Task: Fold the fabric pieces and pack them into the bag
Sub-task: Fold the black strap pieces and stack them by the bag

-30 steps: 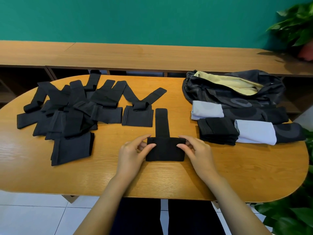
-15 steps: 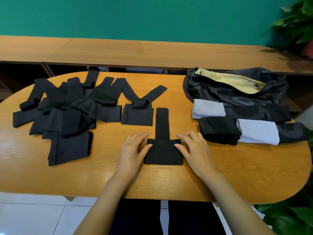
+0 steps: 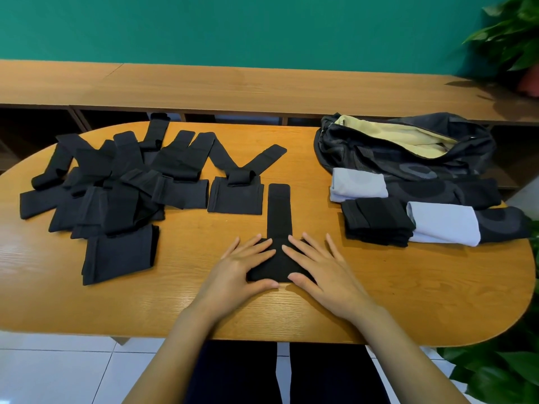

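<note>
Two-handed press, left hand point(image 3: 242, 269) and right hand point(image 3: 320, 269) flat-fingered, on black T-shaped fabric piece point(image 3: 279, 211) lower centre; risks springing unfolded on release.

I can read no words, numbers or labels anywhere in front of me. The dark bag point(image 3: 364, 154) at the upper right of the frame bears only faint ring-shaped marks, nothing I can make out as letters.

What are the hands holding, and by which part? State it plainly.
Nothing is gripped: the left hand and right hand lie flat, pressing the wide lower part of the black fabric piece.
</note>
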Demonstrator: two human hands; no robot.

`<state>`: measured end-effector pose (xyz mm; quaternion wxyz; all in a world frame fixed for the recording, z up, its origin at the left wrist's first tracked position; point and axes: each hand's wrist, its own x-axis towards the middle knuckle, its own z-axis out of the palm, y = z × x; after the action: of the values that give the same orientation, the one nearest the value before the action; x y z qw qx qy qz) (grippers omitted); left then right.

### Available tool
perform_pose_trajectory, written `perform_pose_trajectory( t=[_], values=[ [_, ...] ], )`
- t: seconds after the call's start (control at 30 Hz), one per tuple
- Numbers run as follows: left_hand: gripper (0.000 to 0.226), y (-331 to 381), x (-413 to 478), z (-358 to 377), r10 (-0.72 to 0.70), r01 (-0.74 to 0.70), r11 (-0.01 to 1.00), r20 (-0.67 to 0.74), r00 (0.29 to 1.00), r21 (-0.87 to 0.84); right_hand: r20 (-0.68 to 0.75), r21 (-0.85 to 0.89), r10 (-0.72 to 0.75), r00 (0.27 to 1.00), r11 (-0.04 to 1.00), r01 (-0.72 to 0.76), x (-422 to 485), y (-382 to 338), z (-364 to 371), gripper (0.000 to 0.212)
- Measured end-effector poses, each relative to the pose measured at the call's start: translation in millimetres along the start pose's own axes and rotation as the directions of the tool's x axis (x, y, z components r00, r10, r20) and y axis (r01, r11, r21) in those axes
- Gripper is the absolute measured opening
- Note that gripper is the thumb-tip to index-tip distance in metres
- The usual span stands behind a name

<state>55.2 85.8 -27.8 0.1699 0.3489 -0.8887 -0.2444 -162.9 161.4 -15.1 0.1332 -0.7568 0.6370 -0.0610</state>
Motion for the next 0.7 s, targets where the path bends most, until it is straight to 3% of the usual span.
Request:
perform_pose_trajectory(
  t=[0.3, 0.7],
  values=[
    [0.064, 3.2, -1.5, -0.9, 0.011, -0.011, 0.999, -0.002, 1.000, 0.052, -0.038, 0.018, 0.005, 0.999, 1.000, -0.004, -2.3, 0.6, 0.9, 0.075],
    [0.069, 3.0, -1.3, -0.9, -0.008, 0.008, 1.000, -0.019, 1.000, 0.011, -0.071, 0.037, 0.018, 0.997, 0.999, -0.015, -4.6, -1.2, -0.3, 0.073]
  ],
)
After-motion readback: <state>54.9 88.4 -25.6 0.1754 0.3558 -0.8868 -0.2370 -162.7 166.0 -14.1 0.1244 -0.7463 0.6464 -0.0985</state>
